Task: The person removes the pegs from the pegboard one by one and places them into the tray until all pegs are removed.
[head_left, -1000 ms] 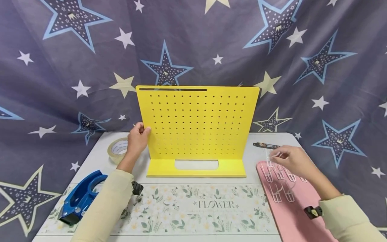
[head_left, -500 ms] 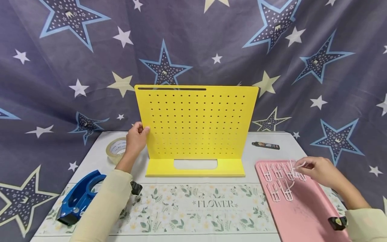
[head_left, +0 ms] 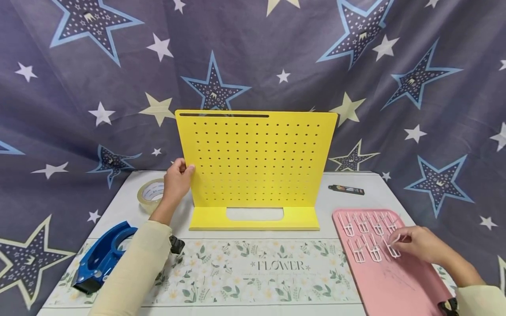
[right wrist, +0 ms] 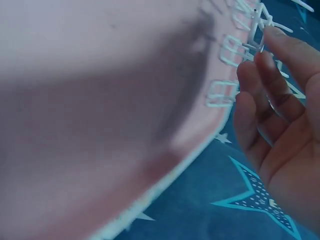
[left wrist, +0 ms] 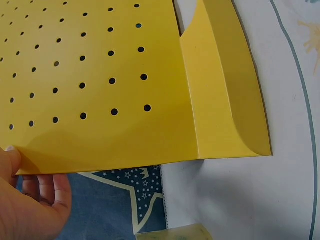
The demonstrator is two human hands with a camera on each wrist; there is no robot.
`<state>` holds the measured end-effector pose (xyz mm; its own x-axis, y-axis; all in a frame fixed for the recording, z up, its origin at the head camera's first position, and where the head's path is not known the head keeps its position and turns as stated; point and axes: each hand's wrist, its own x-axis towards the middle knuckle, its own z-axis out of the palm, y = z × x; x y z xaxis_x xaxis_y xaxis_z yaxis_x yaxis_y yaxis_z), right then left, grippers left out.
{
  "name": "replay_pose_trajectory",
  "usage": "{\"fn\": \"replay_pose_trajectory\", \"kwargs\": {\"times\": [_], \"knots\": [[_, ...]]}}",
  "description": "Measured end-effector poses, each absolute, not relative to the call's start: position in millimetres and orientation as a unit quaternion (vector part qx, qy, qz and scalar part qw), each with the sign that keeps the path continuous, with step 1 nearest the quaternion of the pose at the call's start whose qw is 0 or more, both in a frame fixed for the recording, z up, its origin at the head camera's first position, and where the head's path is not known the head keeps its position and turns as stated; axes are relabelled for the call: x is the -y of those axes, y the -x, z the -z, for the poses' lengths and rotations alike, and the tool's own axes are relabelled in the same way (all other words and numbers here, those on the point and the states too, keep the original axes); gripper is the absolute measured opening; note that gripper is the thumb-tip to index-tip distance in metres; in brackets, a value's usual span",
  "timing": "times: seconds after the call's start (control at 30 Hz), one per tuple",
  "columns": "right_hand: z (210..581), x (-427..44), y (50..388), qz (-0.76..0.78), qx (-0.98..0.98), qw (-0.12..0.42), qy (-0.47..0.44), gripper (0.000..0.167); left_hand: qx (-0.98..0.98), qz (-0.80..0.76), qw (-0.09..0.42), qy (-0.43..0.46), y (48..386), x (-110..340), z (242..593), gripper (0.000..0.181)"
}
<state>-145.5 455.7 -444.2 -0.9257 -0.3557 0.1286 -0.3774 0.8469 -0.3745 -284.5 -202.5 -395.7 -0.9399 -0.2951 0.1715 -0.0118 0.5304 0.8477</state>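
A yellow pegboard [head_left: 257,158] stands upright on its base on the table. My left hand [head_left: 178,180] grips its left edge, thumb on the front face and fingers behind, as the left wrist view also shows with the hand [left wrist: 37,200] at the board's edge. Over the pink tray [head_left: 395,285], my right hand [head_left: 423,245] pinches a white wire pegboard hook [head_left: 392,249] between thumb and fingertips. Several similar hooks [head_left: 362,224] lie in two rows at the tray's far end. In the right wrist view, the fingers partly cover the pinched hook [right wrist: 257,25].
A roll of tape [head_left: 150,196] sits behind my left forearm, and a blue tape dispenser [head_left: 103,259] lies at the left. Behind the tray is a dark marker-like object [head_left: 346,189]. A flower-printed cloth [head_left: 257,276] covers the front; a star-patterned curtain [head_left: 276,52] hangs behind.
My right hand has moved right and down with the hook, from beside the dark marker-like object to the end of the tray's nearer hook row. My left hand keeps its grip on the pegboard.
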Motion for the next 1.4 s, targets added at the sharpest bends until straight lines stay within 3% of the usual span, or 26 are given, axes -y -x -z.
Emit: {"fn": "replay_pose_trajectory", "kwargs": {"times": [0.27,0.9,1.17,1.4], "knots": [[458,-457,142,-0.202,0.963,-0.015,-0.176,0.016,0.863,0.478,0.14,-0.088,285,202,397,0.024],[459,-452,144,-0.179,0.972,-0.005,-0.149,0.016,0.859,0.489,0.125,-0.09,285,204,395,0.029],[433,-462,148,-0.148,0.979,0.018,-0.139,0.012,0.857,0.499,0.099,-0.082,277,204,385,0.045],[388,-451,156,-0.113,0.983,0.073,-0.127,0.017,0.858,0.481,0.169,-0.065,260,201,359,0.061]]}}
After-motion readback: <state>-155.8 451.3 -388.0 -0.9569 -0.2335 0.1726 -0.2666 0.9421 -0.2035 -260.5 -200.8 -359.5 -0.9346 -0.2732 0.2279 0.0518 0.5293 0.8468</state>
